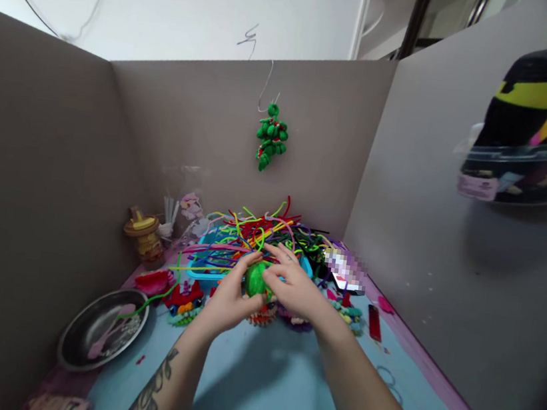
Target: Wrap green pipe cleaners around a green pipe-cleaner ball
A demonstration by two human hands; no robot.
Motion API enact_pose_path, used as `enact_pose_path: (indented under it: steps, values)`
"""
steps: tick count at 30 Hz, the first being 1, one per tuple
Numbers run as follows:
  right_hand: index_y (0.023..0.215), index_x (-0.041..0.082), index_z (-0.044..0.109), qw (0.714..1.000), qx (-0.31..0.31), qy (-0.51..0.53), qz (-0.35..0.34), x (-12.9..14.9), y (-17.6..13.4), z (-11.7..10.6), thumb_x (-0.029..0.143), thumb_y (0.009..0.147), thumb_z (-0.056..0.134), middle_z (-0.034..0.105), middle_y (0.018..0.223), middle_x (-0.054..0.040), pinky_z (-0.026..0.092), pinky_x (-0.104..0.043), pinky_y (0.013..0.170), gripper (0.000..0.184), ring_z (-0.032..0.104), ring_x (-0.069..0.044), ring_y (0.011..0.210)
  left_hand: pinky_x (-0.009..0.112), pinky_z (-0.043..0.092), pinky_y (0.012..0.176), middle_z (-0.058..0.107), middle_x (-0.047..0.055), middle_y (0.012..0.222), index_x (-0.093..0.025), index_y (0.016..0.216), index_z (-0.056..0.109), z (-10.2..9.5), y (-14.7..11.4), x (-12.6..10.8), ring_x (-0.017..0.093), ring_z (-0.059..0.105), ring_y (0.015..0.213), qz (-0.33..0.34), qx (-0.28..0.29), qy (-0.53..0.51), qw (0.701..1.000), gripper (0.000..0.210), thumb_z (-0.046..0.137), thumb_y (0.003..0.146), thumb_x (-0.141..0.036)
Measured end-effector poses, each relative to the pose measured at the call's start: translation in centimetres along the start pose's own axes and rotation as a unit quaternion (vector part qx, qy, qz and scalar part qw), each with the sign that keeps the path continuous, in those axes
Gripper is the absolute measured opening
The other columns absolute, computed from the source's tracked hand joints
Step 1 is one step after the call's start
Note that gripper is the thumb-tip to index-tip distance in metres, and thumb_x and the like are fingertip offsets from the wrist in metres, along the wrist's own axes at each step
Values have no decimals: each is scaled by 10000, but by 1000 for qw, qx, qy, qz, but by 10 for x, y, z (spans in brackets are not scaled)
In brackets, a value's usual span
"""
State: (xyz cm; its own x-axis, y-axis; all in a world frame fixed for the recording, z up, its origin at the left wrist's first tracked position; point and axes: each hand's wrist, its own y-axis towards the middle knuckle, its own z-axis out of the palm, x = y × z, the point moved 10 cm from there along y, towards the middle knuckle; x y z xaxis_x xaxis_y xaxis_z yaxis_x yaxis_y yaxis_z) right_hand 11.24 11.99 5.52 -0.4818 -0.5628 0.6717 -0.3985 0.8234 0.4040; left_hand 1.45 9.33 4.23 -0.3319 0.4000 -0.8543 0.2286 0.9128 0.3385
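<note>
A round green ball-shaped piece (256, 279), which looks fuzzy, is between my two hands above the middle of the table. My left hand (231, 299) curves around its left side, thumb below and fingers above. My right hand (295, 290) presses its fingers against the ball's right side and top, hiding part of it. A bright green pipe cleaner (260, 238) loops up just behind my fingers; whether it joins the ball I cannot tell. Right behind my hands a blue basket (198, 272) is heaped with pipe cleaners (250, 229) in many colours.
A steel bowl (79, 321) with a pink scoop and small white pieces stands left. Several colourful fuzzy figures (185, 297) lie before the basket. A phone (345, 271) lies to the right. Grey partitions (315, 116) enclose the table; a green ornament (271, 137) hangs at the back.
</note>
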Motion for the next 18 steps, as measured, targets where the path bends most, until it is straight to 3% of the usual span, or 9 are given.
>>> enact_pose_path:
  steps: [5,8,12,18]
  values:
    - [881,206,687,997,-55,16,-48,16,-5,-25,292,874,482,515,1348,-112,293,-492,1086,222,403,-266,1304,399,378,1025,491,118,1347,-182,1289,433,-7,1,12,268,481,1224,-24,-29,-37,999,589,634,736,-179]
    - [979,232,643,993,-65,1,-96,31,-11,-30,232,788,600,474,1369,-94,295,-491,1088,196,348,-270,1334,385,401,1000,521,97,1307,-191,1267,454,-12,1,16,256,508,1183,-18,-47,-50,998,547,641,754,-208]
    - [824,237,652,987,-73,-50,-135,41,-15,-26,154,766,597,481,1351,-61,250,-511,1108,115,280,-284,1359,367,417,982,536,87,1297,-195,1265,464,-10,1,14,251,516,1175,-6,-42,-66,997,539,640,756,-210]
    - [720,222,621,987,-78,16,-139,42,-13,-33,154,818,548,560,1246,-69,322,-491,1058,140,413,-270,1271,392,426,964,568,97,1260,-189,1220,523,-9,0,10,273,531,1151,-18,-36,5,999,524,633,708,-154]
